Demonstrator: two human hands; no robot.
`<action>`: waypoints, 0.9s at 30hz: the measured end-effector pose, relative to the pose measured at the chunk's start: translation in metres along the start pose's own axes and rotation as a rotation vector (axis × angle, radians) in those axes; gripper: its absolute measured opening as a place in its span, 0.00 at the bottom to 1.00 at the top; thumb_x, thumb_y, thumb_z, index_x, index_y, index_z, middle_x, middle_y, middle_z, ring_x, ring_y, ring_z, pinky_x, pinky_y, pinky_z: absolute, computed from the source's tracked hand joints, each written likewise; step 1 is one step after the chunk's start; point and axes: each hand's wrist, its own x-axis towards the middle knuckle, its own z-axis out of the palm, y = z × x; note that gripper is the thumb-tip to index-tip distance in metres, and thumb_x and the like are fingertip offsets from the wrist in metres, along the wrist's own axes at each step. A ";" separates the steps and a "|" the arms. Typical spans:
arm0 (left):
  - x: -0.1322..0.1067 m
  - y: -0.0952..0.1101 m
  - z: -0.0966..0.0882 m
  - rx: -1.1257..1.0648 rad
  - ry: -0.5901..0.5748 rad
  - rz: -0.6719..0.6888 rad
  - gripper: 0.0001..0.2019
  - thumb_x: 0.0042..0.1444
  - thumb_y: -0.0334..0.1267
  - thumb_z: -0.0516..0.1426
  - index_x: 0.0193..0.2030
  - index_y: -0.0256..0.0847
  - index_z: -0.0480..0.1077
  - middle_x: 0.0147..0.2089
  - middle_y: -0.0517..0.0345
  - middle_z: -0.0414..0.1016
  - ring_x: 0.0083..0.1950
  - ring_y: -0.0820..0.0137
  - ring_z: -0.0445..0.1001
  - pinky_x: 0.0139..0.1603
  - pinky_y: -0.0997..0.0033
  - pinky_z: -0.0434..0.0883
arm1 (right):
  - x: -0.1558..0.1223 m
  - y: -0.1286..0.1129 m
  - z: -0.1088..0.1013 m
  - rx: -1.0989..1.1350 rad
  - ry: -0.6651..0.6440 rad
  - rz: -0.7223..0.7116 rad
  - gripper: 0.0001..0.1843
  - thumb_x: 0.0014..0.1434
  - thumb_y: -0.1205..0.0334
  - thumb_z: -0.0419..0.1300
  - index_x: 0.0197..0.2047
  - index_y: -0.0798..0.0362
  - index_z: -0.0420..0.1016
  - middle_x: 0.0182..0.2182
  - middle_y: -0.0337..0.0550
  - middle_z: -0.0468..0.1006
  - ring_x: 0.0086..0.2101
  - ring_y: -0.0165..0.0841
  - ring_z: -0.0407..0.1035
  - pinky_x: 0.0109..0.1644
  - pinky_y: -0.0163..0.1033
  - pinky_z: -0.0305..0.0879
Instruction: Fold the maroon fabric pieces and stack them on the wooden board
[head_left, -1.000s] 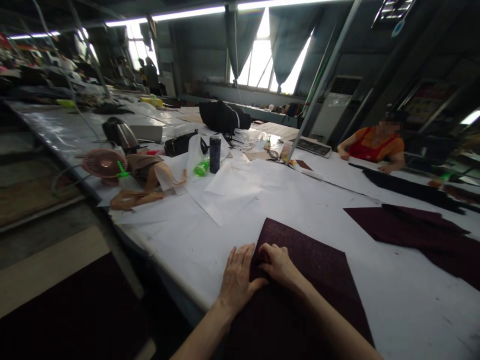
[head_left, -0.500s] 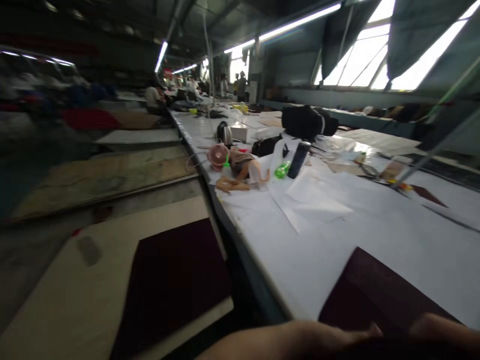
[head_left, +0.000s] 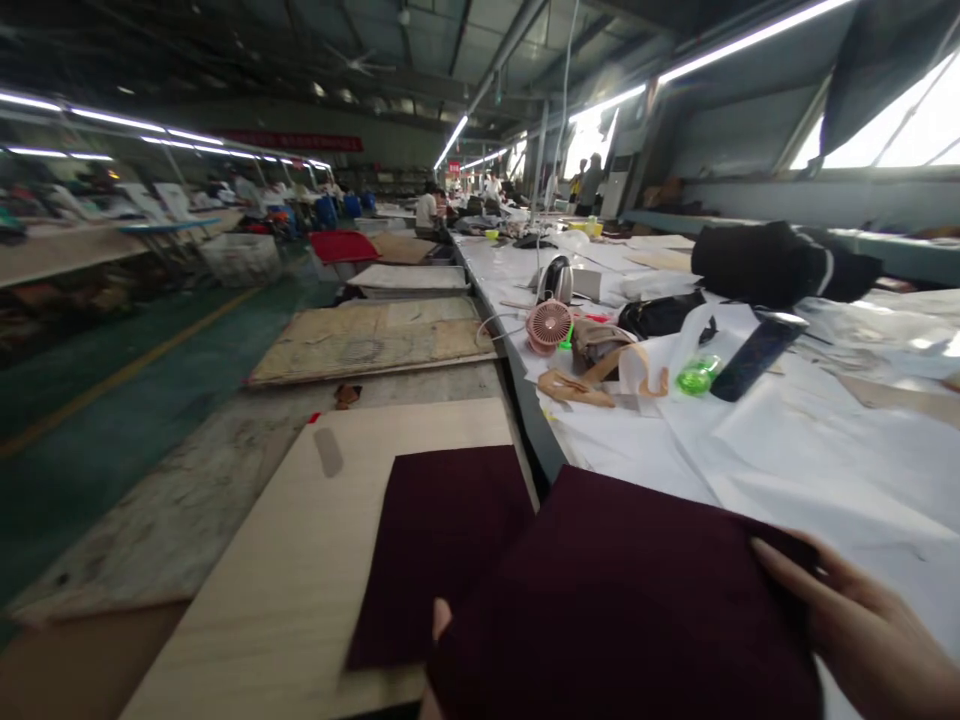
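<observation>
Between my two hands a dark maroon fabric piece [head_left: 637, 590] is held up, covering the table's edge. My right hand [head_left: 862, 600] pinches its right corner, thumb on top. At its left edge my left hand [head_left: 439, 640] grips the cloth; only a thumb and a bit of the hand show, the other fingers being hidden beneath. A second maroon fabric piece [head_left: 442, 530] lies flat on the pale board [head_left: 277, 590] to the left, partly overlapped in view by the held one.
On the white-covered table [head_left: 675, 450] are a pink fan [head_left: 550, 325], an iron [head_left: 556, 280], a green bottle [head_left: 697, 374], a dark cylinder [head_left: 757, 355] and a black bundle [head_left: 757, 262]. Boards [head_left: 367, 335] line the left side. People [head_left: 427, 212] are farther back.
The fabric piece has come off the white table and moved left, toward the board, in both hands. My view has swung left.
</observation>
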 end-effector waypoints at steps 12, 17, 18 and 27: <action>-0.018 0.123 -0.023 0.093 0.487 0.255 0.33 0.51 0.38 0.64 0.62 0.39 0.60 0.55 0.45 0.73 0.57 0.56 0.71 0.61 0.54 0.65 | -0.006 0.082 0.142 0.284 -0.032 0.150 0.35 0.40 0.49 0.71 0.51 0.52 0.71 0.36 0.42 0.79 0.31 0.35 0.73 0.29 0.35 0.72; -0.007 0.153 -0.034 0.221 0.471 0.343 0.28 0.51 0.41 0.63 0.59 0.42 0.64 0.53 0.51 0.76 0.52 0.60 0.75 0.57 0.59 0.69 | -0.031 0.079 0.154 0.338 -0.026 0.116 0.36 0.42 0.48 0.70 0.54 0.49 0.69 0.46 0.43 0.76 0.35 0.35 0.73 0.30 0.33 0.72; -0.005 0.152 -0.043 0.247 0.473 0.308 0.26 0.51 0.42 0.63 0.57 0.41 0.66 0.52 0.50 0.76 0.52 0.59 0.75 0.56 0.58 0.70 | -0.036 0.086 0.156 0.325 -0.025 0.157 0.37 0.42 0.47 0.70 0.54 0.48 0.69 0.47 0.42 0.76 0.34 0.35 0.73 0.29 0.33 0.72; 0.018 0.125 -0.160 1.145 0.785 0.134 0.24 0.48 0.48 0.60 0.48 0.34 0.72 0.47 0.44 0.78 0.51 0.55 0.75 0.50 0.65 0.71 | -0.042 0.193 0.167 0.124 -0.159 0.537 0.37 0.36 0.45 0.70 0.47 0.53 0.67 0.28 0.38 0.74 0.23 0.33 0.70 0.22 0.39 0.72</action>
